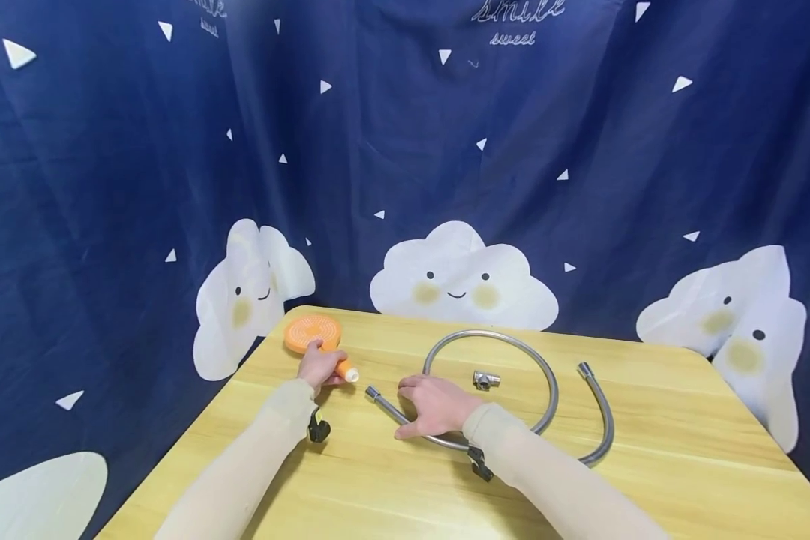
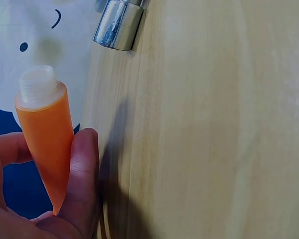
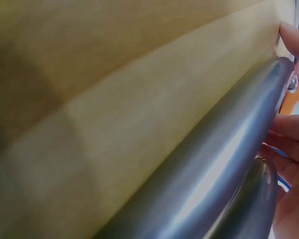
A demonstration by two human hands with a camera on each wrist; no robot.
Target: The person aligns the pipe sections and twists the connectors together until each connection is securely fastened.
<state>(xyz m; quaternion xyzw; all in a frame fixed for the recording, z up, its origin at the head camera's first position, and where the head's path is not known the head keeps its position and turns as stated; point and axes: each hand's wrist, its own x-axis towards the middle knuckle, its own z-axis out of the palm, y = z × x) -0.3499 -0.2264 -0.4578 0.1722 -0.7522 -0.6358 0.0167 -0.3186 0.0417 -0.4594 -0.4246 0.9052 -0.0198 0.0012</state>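
Observation:
An orange shower head (image 1: 313, 332) lies face up at the table's far left corner. My left hand (image 1: 320, 366) holds its handle (image 2: 49, 142) between thumb and fingers, and the white threaded end points towards the hose. My right hand (image 1: 439, 405) is over a grey metal shower hose (image 1: 394, 412), near one end, with thumb and fingers spread on either side of it. In the right wrist view the hose (image 3: 204, 184) runs between thumb and fingers, which are not closed round it. The hose's chrome end fitting (image 2: 118, 25) faces the shower head's handle.
A small chrome valve fitting (image 1: 486, 380) lies inside the hose's loop. The hose's other end (image 1: 584, 370) lies to the right. The wooden table (image 1: 675, 465) ends at a dark blue curtain (image 1: 445, 150) with white clouds.

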